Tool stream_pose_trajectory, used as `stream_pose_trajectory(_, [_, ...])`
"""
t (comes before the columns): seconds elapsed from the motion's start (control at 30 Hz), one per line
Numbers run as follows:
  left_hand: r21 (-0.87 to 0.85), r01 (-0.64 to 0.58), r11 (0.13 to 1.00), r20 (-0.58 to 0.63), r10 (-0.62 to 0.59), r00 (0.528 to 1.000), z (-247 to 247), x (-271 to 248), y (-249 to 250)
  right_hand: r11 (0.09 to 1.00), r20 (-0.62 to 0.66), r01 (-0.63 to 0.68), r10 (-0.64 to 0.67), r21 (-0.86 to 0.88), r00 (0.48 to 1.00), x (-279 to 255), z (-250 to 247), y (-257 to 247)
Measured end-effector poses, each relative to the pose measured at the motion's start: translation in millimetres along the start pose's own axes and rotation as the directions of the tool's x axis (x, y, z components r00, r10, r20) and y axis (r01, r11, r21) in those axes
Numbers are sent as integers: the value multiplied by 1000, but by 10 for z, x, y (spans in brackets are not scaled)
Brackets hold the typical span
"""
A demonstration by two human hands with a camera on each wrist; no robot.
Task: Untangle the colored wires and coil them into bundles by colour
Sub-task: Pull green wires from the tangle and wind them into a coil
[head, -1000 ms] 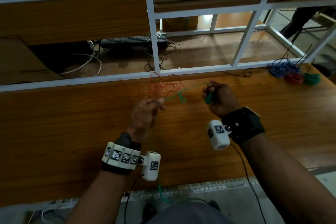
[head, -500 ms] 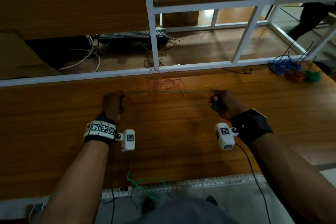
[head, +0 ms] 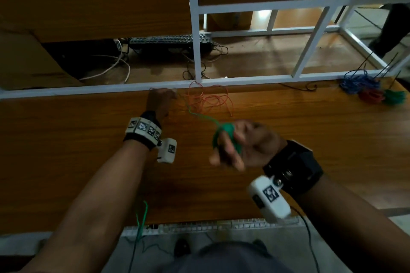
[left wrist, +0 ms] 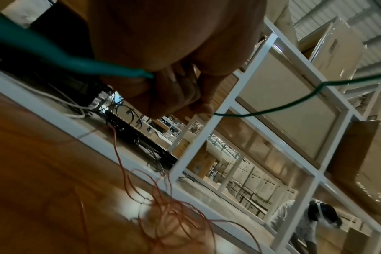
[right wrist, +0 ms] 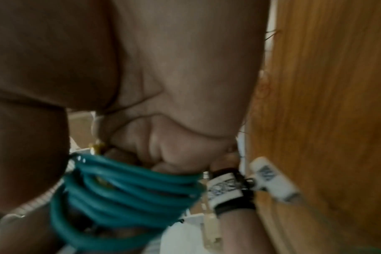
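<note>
1. Our right hand [head: 250, 144] is raised above the brown wooden tabletop [head: 310, 139]; its fingers are wound with turns of the thin green wire [head: 224, 137] and hold that coil.
2. Our left hand [head: 160, 102] sits at the table's far edge beside the white metal frame [head: 195, 29]; its curled fingers pinch the same green wire, which runs slack across to the coil.
3. The loose tangle of thin orange wire [head: 210, 99] lies on the table just right of our left hand.
4. Blue, red and green finished wire bundles [head: 372, 93] rest at the far right corner.
</note>
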State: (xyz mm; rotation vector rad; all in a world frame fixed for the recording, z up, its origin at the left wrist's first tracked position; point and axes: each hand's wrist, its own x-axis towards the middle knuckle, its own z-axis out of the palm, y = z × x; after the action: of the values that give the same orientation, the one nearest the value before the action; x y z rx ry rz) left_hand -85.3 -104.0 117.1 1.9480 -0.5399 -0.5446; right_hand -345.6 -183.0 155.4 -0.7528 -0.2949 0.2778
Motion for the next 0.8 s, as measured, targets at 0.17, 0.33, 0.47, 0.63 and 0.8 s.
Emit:
stream_pose_trajectory(0.17, [-13,117,993,89,-115,989,392,-254,-191,867,-324,470,-402,167,856,168,75,-600])
stream_pose_trajectory(0.33, [123,151,981,225,-176,958,722,-526,-359,625,-589,712,-720,-320,367,150,-305,-980])
stream_pose_trajectory(0.47, [103,185,977,281,-207,937,797,-630,-416,234,-258,-394,-966,-889,9,-135,-1106,-699])
stream_pose_trajectory(0.63, [103,77,992,247,-101,964,612,-592,-404,-161,-573,-825,-648,-541,502,-592,-1526,-238])
stream_pose_trajectory(0.8, [177,-126,976,207,88,974,340,-463,-160,-335,-834,-806,-95,-488,544,-572,-1226,-17])
